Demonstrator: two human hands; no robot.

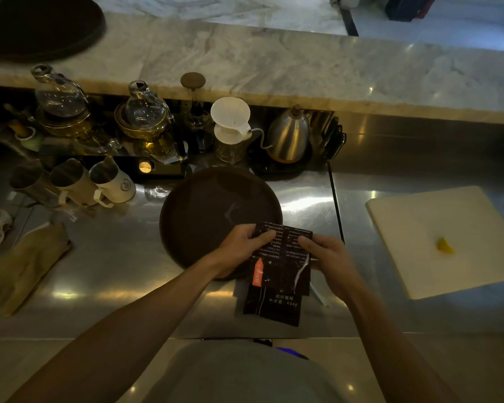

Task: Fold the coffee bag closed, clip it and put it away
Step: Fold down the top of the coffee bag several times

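A black coffee bag (277, 274) with white print and an orange label lies over the front edge of a round dark tray (204, 210) and the steel counter. Its printed top part is bent over toward me. My left hand (239, 245) grips the bag's upper left corner, thumb on top. At the upper right edge, my right hand (329, 260) pinches the bag with fingers pressed on the fold. No clip is visible.
A white cutting board (437, 228) with a yellow lemon wedge (445, 246) lies to the right. Behind the tray stand a white dripper (230, 123), a steel kettle (288, 135), glass pots and three metal pitchers (70, 181). A brown cloth (21, 266) lies left.
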